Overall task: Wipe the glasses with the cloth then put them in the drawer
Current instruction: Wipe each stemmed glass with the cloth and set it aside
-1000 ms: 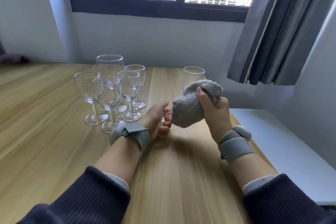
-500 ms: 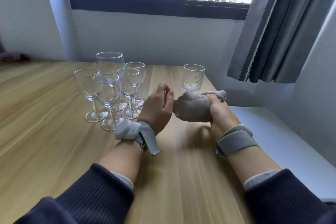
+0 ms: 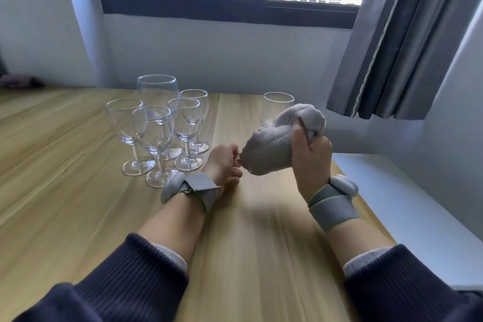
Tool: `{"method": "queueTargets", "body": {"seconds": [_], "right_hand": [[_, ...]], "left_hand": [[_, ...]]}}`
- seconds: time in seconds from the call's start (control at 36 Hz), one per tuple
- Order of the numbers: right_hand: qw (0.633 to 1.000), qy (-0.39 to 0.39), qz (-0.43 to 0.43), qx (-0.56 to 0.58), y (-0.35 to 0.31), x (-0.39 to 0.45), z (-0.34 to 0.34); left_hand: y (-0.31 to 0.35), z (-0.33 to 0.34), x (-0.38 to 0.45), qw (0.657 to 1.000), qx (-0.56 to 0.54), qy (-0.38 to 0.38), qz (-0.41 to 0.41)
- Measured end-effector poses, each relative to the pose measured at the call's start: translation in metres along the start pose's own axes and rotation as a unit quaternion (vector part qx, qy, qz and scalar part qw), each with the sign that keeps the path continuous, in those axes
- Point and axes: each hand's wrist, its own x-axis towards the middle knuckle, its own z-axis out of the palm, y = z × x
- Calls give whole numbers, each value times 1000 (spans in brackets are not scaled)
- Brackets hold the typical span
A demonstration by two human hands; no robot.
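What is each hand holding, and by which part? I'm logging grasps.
The right hand grips the grey cloth by its bunched upper end. The left hand pinches something at the cloth's lower tip; it's hidden.

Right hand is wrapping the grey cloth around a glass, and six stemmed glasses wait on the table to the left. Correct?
Not quite: the head view shows five stemmed glasses, not six. The sixth is a ribbed tumbler behind the grey cloth, which the right hand grips.

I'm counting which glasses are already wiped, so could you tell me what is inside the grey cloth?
The grey cloth is bunched in the right hand. The left hand pinches something at its lower end; only a small glint shows there. Presumably a glass is wrapped inside, but the cloth covers it.
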Motion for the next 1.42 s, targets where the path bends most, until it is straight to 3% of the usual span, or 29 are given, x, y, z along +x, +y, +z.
{"method": "queueTargets", "body": {"seconds": [0.08,0.14,0.28,0.36,0.5,0.56,0.61,0.69,0.86,0.97,1.06,1.17,1.28,1.36,1.42], "right_hand": [[998,-8,-54,12,-1,-4,-2],[997,-16,-68,19,0,-5,-3],[998,7,18,53,0,4,-4],[989,-9,118,88,3,10,-3],[948,-110,274,122,13,15,-2],[937,-131,295,132,17,14,0],[933,-134,308,132,17,12,1],[938,-119,301,127,13,11,-2],[984,-82,147,57,7,10,-1],[995,-91,50,-1,7,4,1],[995,-77,-46,-46,4,-1,-2],[988,-49,-137,-52,6,-6,-2],[993,-28,-99,-54,10,-2,-1],[998,-8,-41,-54,11,2,1],[999,3,15,-38,12,5,2]], "left_hand": [[-1,-2,-2,998,-25,-34,-51],[-1,0,-4,998,-41,-26,-36],[-2,6,-2,985,1,37,166],[-5,2,-1,937,129,78,315],[1,-7,-12,802,315,126,491],[1,-10,-13,776,343,116,516],[0,-11,-11,771,350,111,521],[-1,-7,-9,802,326,118,486],[4,-3,-2,949,183,95,238],[0,-10,6,994,87,46,37],[1,-16,5,999,27,1,-39],[4,-20,5,997,-16,-29,-76],[1,-14,5,998,-10,-21,-60],[-1,-8,4,1000,30,7,4],[-3,-7,7,991,79,43,103]]}}
